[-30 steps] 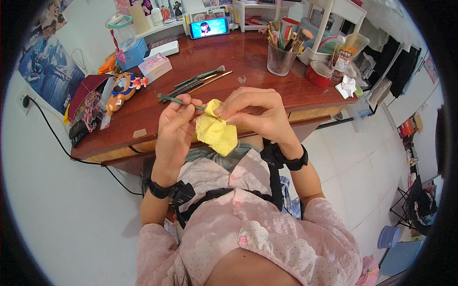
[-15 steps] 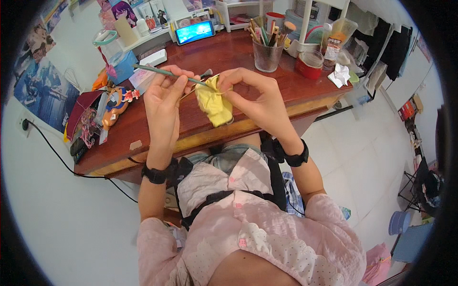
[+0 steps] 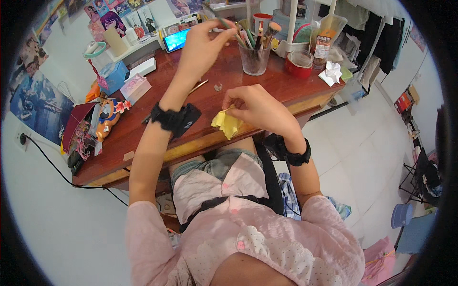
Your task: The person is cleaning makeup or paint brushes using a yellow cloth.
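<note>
My left hand (image 3: 207, 43) is raised at the glass tumbler (image 3: 254, 62), its fingers pinching a slim green brush handle (image 3: 218, 18). The handle slants down toward the tumbler's mouth; its lower end is lost among the several makeup brushes (image 3: 272, 29) standing there. Nearer to me, over the desk's front edge, my right hand (image 3: 260, 106) is closed on the upper edge of a crumpled yellow cloth (image 3: 227, 125). The cloth hangs from the fingertips. On the desk between my hands lie a thin brush (image 3: 199, 86) and a small clear piece (image 3: 218, 87).
A lit phone (image 3: 175, 41) leans at the back of the red-brown desk (image 3: 167, 95). A red jar (image 3: 299, 62), a bottle (image 3: 322, 47) and crumpled white tissue (image 3: 330, 73) stand at the right. Left are a blue box (image 3: 113, 78), a pink-white box (image 3: 135, 87) and an orange figure (image 3: 108, 117).
My left hand has drawn the green brush out of the cloth and carried it up and right to the tumbler. The right hand keeps the cloth, now slightly lower and more bunched.
</note>
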{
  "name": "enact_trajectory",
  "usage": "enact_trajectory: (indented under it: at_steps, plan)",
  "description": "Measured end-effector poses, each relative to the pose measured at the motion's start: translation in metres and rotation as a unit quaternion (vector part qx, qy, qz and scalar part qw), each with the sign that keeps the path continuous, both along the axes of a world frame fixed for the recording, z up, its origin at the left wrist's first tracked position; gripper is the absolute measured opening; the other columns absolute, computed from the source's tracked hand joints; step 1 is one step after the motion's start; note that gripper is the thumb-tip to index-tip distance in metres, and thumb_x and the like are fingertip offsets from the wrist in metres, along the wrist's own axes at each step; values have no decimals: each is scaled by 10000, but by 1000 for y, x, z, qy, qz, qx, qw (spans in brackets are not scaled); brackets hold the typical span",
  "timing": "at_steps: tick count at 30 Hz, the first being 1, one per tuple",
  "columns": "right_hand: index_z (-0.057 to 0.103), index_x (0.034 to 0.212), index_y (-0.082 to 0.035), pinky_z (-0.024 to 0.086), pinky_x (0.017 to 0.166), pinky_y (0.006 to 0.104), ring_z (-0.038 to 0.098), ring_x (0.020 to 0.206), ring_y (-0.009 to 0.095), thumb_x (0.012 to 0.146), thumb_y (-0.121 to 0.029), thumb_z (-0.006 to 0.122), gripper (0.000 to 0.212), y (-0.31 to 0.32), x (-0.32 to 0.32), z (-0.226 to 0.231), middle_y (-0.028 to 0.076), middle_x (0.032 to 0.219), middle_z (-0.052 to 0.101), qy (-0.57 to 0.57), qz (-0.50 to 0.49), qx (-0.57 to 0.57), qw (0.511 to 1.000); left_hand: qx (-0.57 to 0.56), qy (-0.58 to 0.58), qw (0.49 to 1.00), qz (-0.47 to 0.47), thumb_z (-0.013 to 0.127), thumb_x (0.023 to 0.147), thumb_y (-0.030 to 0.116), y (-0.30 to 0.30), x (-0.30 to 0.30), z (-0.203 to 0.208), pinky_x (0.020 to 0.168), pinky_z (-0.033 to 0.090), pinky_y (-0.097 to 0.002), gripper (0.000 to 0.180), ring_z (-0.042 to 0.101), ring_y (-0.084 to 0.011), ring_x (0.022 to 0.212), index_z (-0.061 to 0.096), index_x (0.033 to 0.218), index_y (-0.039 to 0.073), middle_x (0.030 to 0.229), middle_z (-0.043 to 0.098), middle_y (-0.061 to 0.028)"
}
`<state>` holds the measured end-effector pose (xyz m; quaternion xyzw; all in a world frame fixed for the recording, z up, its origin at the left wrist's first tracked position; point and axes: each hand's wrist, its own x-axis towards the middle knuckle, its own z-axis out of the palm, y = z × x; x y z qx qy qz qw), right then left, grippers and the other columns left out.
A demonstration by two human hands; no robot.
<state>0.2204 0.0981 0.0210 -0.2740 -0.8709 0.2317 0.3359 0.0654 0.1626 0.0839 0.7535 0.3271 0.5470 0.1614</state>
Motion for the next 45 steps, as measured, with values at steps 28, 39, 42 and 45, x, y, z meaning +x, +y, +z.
enact_trajectory:
  at_steps: [28,39,42,45]
  plan:
    - [593,842,53,476,578,306,610,606,209,793,-89,619,152,0,12,7,151,663,600,3,-62,-61,996,18,209,972,103,685,689,168,85,36,-22,658,505,-364,190,642,-297,677,677,789,6,689,639,-170]
    - [577,892,42,490,565,258,596,603,124,832,-43,565,104,5,14,4,96,725,619,16,-50,-7,999,-24,218,976,-11,654,729,16,38,16,-14,744,509,-317,420,628,-204,820,527,1129,7,1017,623,-121]
    - [596,902,30,467,620,310,611,646,225,814,-38,551,121,6,16,5,177,708,595,55,-59,-9,997,-59,202,976,-60,611,800,65,12,-2,-15,797,485,-300,344,603,-174,888,530,1129,10,1042,611,-96]
    - [587,917,30,467,623,282,587,642,162,839,-33,520,121,8,16,6,124,733,612,49,-62,-38,996,-143,188,966,-102,564,869,137,-29,-23,-21,867,440,-277,311,550,-133,983,519,1153,18,1100,574,-69]
